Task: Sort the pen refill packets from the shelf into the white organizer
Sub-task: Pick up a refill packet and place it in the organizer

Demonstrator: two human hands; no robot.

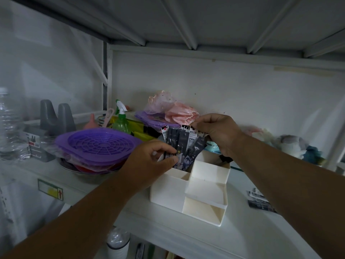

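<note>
A white stepped organizer stands on the white shelf. Several dark and white pen refill packets stand upright in its tall back-left compartment. My left hand pinches the lower part of the packets at the compartment's rim. My right hand grips their top ends from the right. A few more packets lie flat on the shelf to the right of the organizer, partly hidden by my right forearm.
Purple plastic baskets are stacked left of the organizer. Behind them stand a green spray bottle, grey holders and a clear water bottle. Pink bags lie at the back wall, soft toys at the right.
</note>
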